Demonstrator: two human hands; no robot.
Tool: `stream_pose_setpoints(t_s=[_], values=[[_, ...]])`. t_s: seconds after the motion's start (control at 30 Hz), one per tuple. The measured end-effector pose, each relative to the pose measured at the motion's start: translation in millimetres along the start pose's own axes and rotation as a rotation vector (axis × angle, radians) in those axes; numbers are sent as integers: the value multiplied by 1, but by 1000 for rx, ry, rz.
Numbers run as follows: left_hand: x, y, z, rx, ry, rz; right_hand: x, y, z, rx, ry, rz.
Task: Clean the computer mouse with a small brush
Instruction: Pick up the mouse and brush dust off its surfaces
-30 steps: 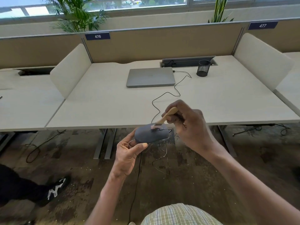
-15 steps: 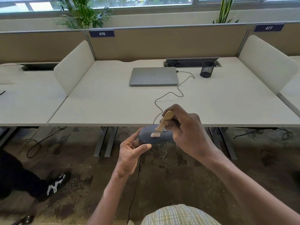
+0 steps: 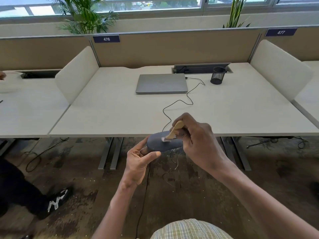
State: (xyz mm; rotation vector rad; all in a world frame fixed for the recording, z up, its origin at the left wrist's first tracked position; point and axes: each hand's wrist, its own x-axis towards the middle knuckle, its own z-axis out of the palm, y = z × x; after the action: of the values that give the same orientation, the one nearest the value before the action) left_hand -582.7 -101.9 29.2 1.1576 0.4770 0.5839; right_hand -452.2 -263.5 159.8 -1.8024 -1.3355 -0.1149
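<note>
A dark grey computer mouse (image 3: 158,144) is held in the air just in front of the desk's near edge. My left hand (image 3: 138,161) grips its near end from below, thumb alongside. My right hand (image 3: 198,140) holds a small brush with a light wooden handle (image 3: 175,130). The brush's pale bristles (image 3: 165,139) rest on the top of the mouse. A thin black cable (image 3: 181,101) runs from the mouse across the desk to a closed grey laptop (image 3: 161,83).
The white desk (image 3: 103,114) has side dividers and a back panel. A black mesh pen cup (image 3: 217,75) stands right of the laptop. Desk legs (image 3: 110,152) and loose cables lie on the floor below. Another person's dark leg and shoe (image 3: 57,200) are at the lower left.
The brush tip has slid a short way along the top of the mouse, toward its near end. Both hands keep their hold, and the view has shifted slightly.
</note>
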Motion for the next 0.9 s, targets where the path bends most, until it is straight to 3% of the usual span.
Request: stream_pose_setpoints(t_s=[0.2,0.47,0.7,0.9], values=[[2,0,1,8,-15,6,6,3,-3,33,120,11],[4,-2,-2,-22,2,21,-28,-6,12,-47,-103,-58],[12,1,-2,-26,13,21,-11,-4,0,3,76,-90],[11,4,-2,-40,24,26,-34,8,9,-40,-40,-103]])
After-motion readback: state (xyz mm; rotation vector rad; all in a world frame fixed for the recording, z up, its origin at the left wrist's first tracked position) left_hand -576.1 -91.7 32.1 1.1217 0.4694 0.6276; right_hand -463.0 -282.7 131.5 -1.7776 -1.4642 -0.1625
